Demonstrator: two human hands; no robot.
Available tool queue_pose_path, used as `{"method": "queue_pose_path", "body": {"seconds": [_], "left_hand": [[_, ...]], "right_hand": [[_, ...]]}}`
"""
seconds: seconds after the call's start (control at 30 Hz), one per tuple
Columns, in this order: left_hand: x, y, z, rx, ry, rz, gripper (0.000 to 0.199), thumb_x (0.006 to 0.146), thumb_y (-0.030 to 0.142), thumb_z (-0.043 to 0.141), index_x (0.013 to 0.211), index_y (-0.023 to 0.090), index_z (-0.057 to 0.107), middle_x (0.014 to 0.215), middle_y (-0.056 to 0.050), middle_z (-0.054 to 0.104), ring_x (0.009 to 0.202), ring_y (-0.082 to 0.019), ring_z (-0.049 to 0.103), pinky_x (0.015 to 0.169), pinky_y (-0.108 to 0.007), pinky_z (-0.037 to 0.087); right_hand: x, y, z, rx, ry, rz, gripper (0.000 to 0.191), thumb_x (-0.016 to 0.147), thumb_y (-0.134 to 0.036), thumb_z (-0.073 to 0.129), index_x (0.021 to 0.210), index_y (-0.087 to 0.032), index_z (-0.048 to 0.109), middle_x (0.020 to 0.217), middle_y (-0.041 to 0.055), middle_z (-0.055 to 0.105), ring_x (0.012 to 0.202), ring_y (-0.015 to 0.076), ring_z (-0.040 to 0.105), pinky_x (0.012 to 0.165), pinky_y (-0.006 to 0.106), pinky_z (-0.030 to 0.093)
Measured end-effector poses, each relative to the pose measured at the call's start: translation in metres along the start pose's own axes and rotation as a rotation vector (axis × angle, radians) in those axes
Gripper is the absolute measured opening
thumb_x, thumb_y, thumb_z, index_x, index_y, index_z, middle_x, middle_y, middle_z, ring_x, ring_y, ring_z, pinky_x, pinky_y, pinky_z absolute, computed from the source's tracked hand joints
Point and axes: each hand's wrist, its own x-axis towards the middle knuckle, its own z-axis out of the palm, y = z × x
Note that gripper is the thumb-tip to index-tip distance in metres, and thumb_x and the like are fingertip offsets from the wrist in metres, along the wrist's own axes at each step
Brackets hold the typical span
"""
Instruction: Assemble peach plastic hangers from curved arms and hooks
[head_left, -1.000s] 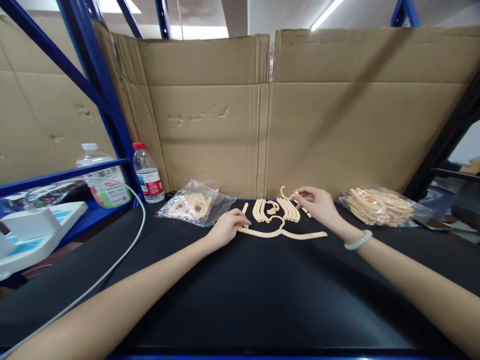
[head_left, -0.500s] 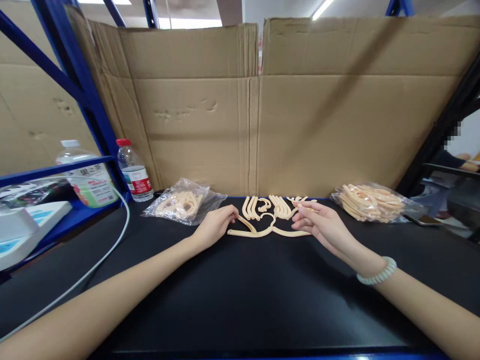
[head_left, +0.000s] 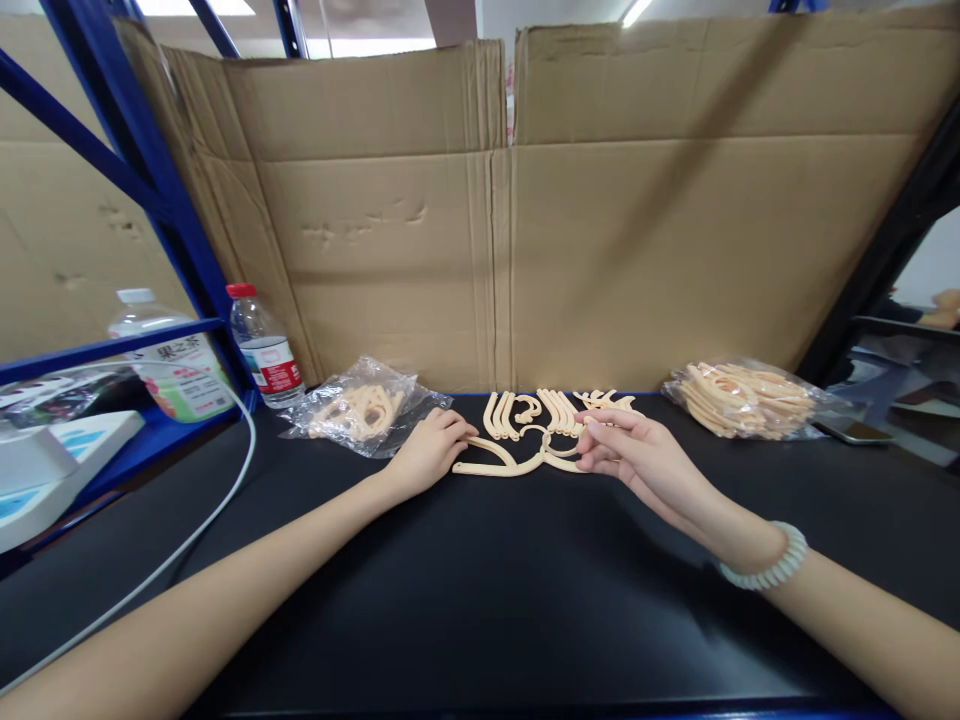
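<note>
Black table (head_left: 465,600): left hand (head_left: 429,452) pinches strip (head_left: 495,448), tip hidden; right hand (head_left: 641,458) grips hook (head_left: 560,454), partly hiding hanger (head_left: 487,470).

The right hand (head_left: 645,465) hides the hanger's (head_left: 495,470) right end and part of the curved piece (head_left: 562,455) it pinches. The left hand (head_left: 429,452) covers the slat's (head_left: 496,447) outer tip. Picture edges cut off both forearms (head_left: 225,610) and the power strip (head_left: 105,462). The small bottle's (head_left: 274,370) fine print is illegible; a person (head_left: 943,308), far right, is cropped and blurred
</note>
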Motion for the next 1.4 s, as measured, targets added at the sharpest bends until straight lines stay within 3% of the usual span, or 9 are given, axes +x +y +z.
{"method": "queue_pose_path", "body": {"seconds": [0.17,0.4,0.63,0.8,0.9,1.1,1.4], "left_hand": [[-0.001,0.004,-0.002,-0.024,0.005,0.024,0.022,0.094,0.02,0.042,0.091,0.019,0.063,0.094,-0.007,0.062,0.087,-0.021,0.058,0.082,-0.035,0.049],[-0.005,0.022,-0.012,-0.067,0.199,-0.035,0.024,0.097,0.021,0.034,0.102,0.019,0.057,0.098,-0.008,0.059,0.09,-0.021,0.059,0.082,-0.035,0.049],[-0.007,0.055,-0.014,-0.201,0.314,-0.108,0.019,0.097,0.027,0.041,0.092,0.019,0.058,0.075,0.0,0.062,0.065,-0.013,0.06,0.061,-0.023,0.047],[-0.015,0.079,-0.009,-0.403,0.35,-0.1,0.01,0.091,0.025,0.054,0.087,0.019,0.061,0.077,0.0,0.065,0.064,-0.012,0.06,0.057,-0.02,0.047],[-0.017,0.083,-0.006,-0.385,0.374,-0.028,0.007,0.09,0.022,0.057,0.087,0.02,0.063,0.079,0.0,0.066,0.067,-0.012,0.061,0.06,-0.02,0.048],[-0.018,0.084,-0.007,-0.387,0.398,-0.02,0.002,0.088,0.02,0.061,0.086,0.019,0.062,0.076,0.0,0.065,0.064,-0.011,0.061,0.058,-0.02,0.048],[-0.021,0.087,-0.007,-0.415,0.41,0.069,0.001,0.087,0.018,0.062,0.087,0.018,0.062,0.078,-0.002,0.065,0.065,-0.012,0.061,0.058,-0.021,0.051]], "right_hand": [[0.001,-0.001,-0.002,0.035,-0.006,-0.01,0.033,0.07,-0.038,0.08,0.094,-0.017,0.07,0.077,0.0035,0.069,0.068,0.0165,0.067,0.076,0.035,0.056],[-0.001,-0.004,-0.001,0.059,0.014,-0.017,0.031,0.074,-0.041,0.077,0.089,-0.015,0.07,0.079,0.0054,0.07,0.071,0.0169,0.068,0.078,0.034,0.056],[-0.005,0.0,0.004,0.032,0.006,0.001,0.04,0.064,-0.033,0.084,0.091,-0.02,0.058,0.085,0.0048,0.073,0.072,0.0161,0.068,0.082,0.037,0.055],[0.001,0.004,-0.002,-0.015,-0.03,-0.004,0.033,0.065,-0.033,0.084,0.086,-0.019,0.064,0.094,0.0056,0.072,0.09,0.0184,0.068,0.082,0.031,0.054],[0.003,0.004,-0.005,-0.056,-0.086,0.012,0.027,0.066,-0.034,0.083,0.076,-0.017,0.065,0.097,0.0057,0.07,0.097,0.019,0.065,0.084,0.03,0.054],[0.0,-0.002,-0.004,-0.144,-0.162,0.069,0.026,0.068,-0.036,0.082,0.077,-0.015,0.068,0.097,0.0039,0.065,0.084,0.0123,0.062,0.079,0.025,0.053],[-0.001,0.0,-0.007,-0.089,-0.243,0.214,0.024,0.073,-0.035,0.079,0.081,-0.015,0.067,0.091,0.0045,0.066,0.087,0.0172,0.066,0.078,0.029,0.056]]}}
